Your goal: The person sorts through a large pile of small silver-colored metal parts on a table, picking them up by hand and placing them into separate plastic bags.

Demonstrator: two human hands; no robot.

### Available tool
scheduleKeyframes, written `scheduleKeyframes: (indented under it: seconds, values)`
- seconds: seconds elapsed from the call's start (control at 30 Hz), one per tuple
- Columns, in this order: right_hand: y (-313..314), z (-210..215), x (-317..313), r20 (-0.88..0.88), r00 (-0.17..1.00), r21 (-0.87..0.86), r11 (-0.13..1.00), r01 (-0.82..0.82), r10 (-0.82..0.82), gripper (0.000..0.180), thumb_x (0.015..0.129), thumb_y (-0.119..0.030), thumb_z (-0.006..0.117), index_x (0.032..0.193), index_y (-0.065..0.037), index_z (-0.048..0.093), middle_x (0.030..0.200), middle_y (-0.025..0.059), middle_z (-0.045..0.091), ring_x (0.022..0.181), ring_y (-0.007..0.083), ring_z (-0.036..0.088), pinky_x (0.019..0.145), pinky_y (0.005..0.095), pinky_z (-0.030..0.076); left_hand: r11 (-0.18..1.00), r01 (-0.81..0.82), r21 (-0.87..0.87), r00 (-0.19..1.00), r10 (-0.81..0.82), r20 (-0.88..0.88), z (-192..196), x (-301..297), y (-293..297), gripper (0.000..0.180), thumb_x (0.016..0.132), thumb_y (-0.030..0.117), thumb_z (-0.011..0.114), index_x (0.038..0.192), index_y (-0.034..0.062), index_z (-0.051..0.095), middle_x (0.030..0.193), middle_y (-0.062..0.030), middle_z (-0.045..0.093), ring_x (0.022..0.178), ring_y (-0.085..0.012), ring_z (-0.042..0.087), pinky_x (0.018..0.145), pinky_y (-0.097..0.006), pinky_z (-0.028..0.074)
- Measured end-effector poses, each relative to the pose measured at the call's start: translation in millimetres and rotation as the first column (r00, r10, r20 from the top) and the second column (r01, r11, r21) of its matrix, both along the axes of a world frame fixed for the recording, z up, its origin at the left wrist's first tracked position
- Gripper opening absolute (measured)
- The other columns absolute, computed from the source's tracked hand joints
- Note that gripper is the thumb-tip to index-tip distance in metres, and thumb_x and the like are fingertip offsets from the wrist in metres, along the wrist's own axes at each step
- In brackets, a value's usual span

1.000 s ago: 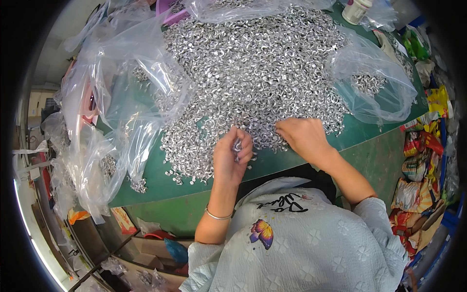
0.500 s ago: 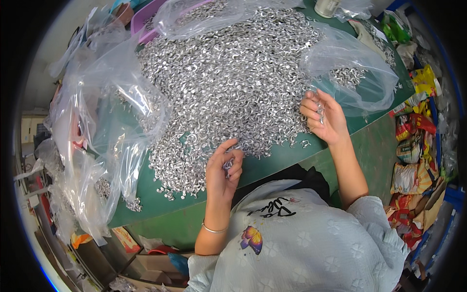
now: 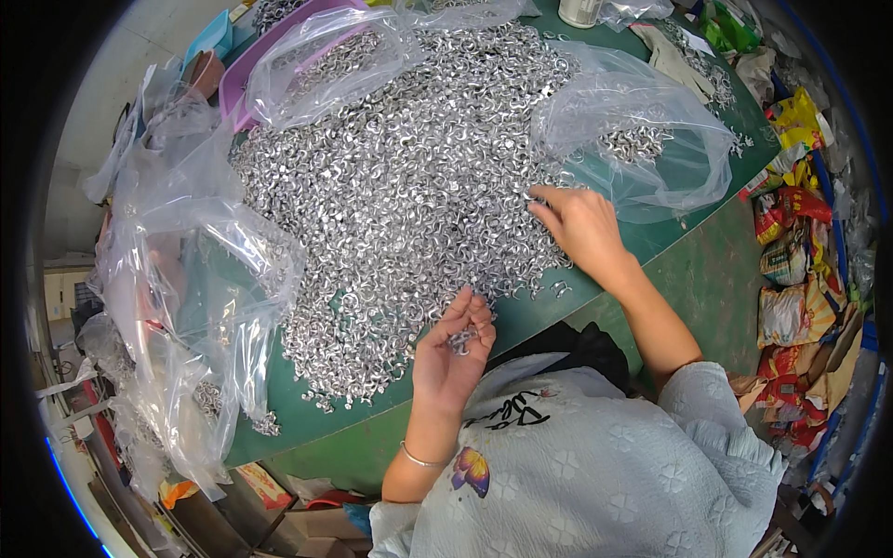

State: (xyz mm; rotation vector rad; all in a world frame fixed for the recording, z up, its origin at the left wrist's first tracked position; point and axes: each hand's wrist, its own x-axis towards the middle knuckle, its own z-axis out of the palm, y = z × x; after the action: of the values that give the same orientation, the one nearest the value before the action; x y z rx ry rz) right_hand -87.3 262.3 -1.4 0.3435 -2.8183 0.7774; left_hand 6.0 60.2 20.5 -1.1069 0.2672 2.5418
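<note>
A wide heap of small silvery curved metal pieces [image 3: 400,177] covers much of the green table [image 3: 312,428]. My left hand [image 3: 448,358] is turned palm up at the heap's near edge, its fingers curled round a few of these pieces. Further right, my right hand [image 3: 586,232] reaches palm down onto the heap's right side. Its thumb and forefinger point left, a little apart, touching or just above the pieces. The other fingers are tucked under, so whatever lies in that palm is hidden.
A clear plastic bag [image 3: 688,172] with more pieces lies to the right. Large crumpled clear bags [image 3: 158,251] cover the left side. A purple tray [image 3: 244,79] stands at the far left, with a white can [image 3: 579,11] at the back. Colourful packages [image 3: 786,312] lie beyond the right edge.
My right hand has moved left and turned from palm up to palm down over the heap. My left hand has rolled further palm up, with pieces in it. The whole view has shifted slightly.
</note>
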Motion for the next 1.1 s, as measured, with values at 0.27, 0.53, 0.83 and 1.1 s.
scheduleKeyframes:
  seconds: [0.27,0.53,0.83,1.1]
  values:
    - [7,9,46,0.189,0.962,-0.132,0.976,-0.174,0.197,0.017,0.085,-0.014,0.062,0.097,-0.005,0.069,0.085,0.0126,0.068,0.071,0.031,0.065,0.06,0.0366,0.051,0.982,0.082,0.169,0.982,-0.051,-0.183,-19,9,-13,0.032,0.091,-0.003,0.041,0.123,-0.0047,0.044,0.09,-0.0072,0.047,0.062,-0.0067,0.036,0.044,-0.016,0.03]
    - [-27,29,68,-0.173,0.831,-0.383,0.741,-0.552,0.529,0.017,0.073,-0.011,0.063,0.089,-0.005,0.064,0.081,0.0043,0.062,0.067,0.0194,0.062,0.052,0.0308,0.05,0.89,0.376,0.26,0.923,-0.334,-0.191,-37,11,10,0.025,0.094,0.015,0.047,0.11,-0.0012,0.055,0.106,-0.0119,0.061,0.094,-0.0203,0.062,0.082,-0.036,0.051]
    - [-20,25,73,-0.272,0.764,-0.414,0.645,-0.642,0.585,0.012,0.077,-0.007,0.063,0.089,-0.003,0.062,0.087,0.0106,0.061,0.081,0.0277,0.06,0.074,0.0402,0.046,0.896,0.388,0.217,0.921,-0.367,-0.133,-35,6,23,0.018,0.096,0.02,0.049,0.098,0.0058,0.059,0.091,-0.007,0.061,0.077,-0.0155,0.059,0.062,-0.027,0.052]
    - [52,8,50,0.027,0.999,-0.231,0.972,0.052,-0.047,0.022,0.084,0.0,0.057,0.105,0.004,0.058,0.099,0.0183,0.06,0.091,0.0372,0.056,0.081,0.0406,0.045,0.922,0.387,-0.008,0.88,-0.371,-0.296,-26,11,17,0.02,0.092,0.012,0.054,0.106,-0.0015,0.059,0.096,-0.0104,0.059,0.081,-0.0175,0.057,0.058,-0.024,0.051]
